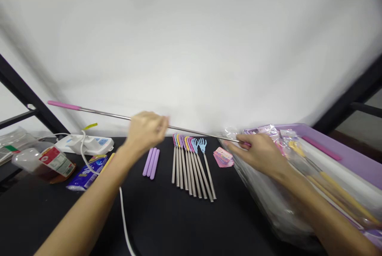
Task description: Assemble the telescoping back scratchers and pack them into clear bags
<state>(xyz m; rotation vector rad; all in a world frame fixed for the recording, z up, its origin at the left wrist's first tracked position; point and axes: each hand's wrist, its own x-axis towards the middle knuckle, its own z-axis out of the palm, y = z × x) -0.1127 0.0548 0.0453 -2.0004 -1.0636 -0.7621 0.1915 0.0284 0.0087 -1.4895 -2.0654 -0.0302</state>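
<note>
A telescopic back scratcher (103,113) is stretched out long across the view, its pink grip pointing left. Near its middle, my left hand (147,129), somewhat blurred, is closed round the metal rod. My right hand (258,150) pinches the other end, where a bit of pink shows between the fingers and the claw is mostly hidden. Below the rod, several back scratchers without grips (191,168) lie in a row on the black table (185,224), with pink, yellow, purple and blue claws. Several purple grip sleeves (151,163) lie left of them, and small pink cards (223,157) to the right.
At right stands a purple bin (316,136) with bagged back scratchers (328,176); clear plastic bags (265,196) lie beside it. On the left are a power strip (103,143), a blue packet (88,172), a tipped bottle (56,164) and a white cable (123,216).
</note>
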